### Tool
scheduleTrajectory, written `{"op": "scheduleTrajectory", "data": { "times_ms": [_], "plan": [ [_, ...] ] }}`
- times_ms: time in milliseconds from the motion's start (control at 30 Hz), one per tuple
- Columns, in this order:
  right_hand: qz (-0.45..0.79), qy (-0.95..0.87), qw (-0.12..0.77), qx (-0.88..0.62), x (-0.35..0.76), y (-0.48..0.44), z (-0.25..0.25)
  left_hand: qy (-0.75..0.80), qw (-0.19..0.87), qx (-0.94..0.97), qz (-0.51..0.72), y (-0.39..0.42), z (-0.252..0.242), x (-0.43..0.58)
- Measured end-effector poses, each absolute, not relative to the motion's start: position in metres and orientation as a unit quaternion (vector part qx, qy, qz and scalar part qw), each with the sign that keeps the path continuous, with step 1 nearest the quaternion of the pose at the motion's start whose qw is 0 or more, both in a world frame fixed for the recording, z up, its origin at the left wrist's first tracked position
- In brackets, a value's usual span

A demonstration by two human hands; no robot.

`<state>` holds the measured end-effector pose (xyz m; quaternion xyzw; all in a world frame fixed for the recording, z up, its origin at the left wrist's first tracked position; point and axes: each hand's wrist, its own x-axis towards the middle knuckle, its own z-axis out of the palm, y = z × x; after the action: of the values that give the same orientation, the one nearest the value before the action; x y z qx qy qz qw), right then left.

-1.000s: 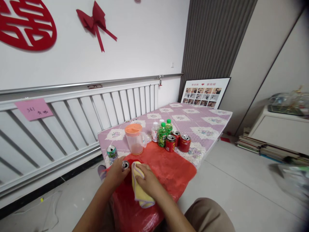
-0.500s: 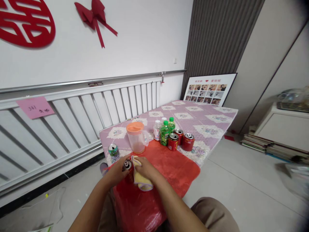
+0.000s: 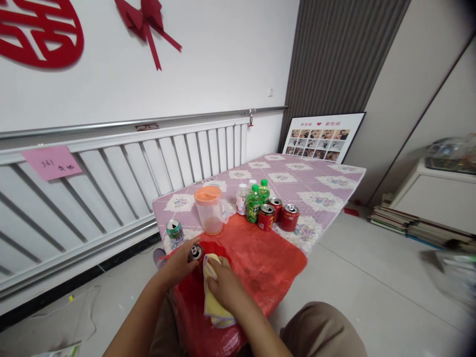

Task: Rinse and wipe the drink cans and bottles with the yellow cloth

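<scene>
My left hand [image 3: 179, 265] is wrapped round a dark red can [image 3: 195, 254], upright with its opened top showing. Just right of it, my right hand [image 3: 224, 281] grips a folded yellow cloth [image 3: 216, 310] with a pale purple edge. Both hands are over a red plastic sheet [image 3: 256, 258]. Under them is something round and red, mostly hidden. Behind the hands stands a clear pitcher [image 3: 211, 218] with an orange lid. A green and silver can [image 3: 174, 231] is beyond my left hand.
Green-capped bottles [image 3: 253, 204], a white-capped bottle [image 3: 241, 200] and red cans [image 3: 266, 218] stand grouped right of the pitcher. A patterned purple cloth [image 3: 282, 177] covers the table. A white radiator [image 3: 148, 173] runs along the left wall.
My right hand has moved down and slightly right with the yellow cloth, away from the can's side. More of the round red thing shows between the hands. My left hand keeps its hold.
</scene>
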<state>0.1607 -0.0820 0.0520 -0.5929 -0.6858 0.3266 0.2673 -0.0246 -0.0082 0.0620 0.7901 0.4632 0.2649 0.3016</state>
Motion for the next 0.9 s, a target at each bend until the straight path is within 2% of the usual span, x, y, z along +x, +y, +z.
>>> {"op": "scheduleTrajectory", "data": {
  "times_ms": [233, 367, 533, 700, 900],
  "plan": [
    [0.331, -0.704, 0.260, -0.572, 0.152, -0.107, 0.058, 0.444, 0.286, 0.809, 0.259, -0.008, 0.066, -0.023],
    [0.365, -0.716, 0.296, -0.516, 0.151, -0.115, 0.054, 0.422, 0.276, 0.832, 0.233, 0.001, 0.068, -0.024],
    [0.367, -0.689, 0.351, -0.517, 0.157, -0.114, 0.047, 0.396, 0.268, 0.846, 0.235, 0.007, 0.073, -0.022],
    [0.324, -0.658, 0.397, -0.552, 0.169, -0.099, 0.039, 0.450, 0.220, 0.818, 0.283, 0.002, 0.060, -0.018],
    [0.301, -0.658, 0.400, -0.562, 0.167, -0.076, 0.031, 0.517, 0.186, 0.767, 0.331, -0.001, 0.035, -0.012]
  ]
}}
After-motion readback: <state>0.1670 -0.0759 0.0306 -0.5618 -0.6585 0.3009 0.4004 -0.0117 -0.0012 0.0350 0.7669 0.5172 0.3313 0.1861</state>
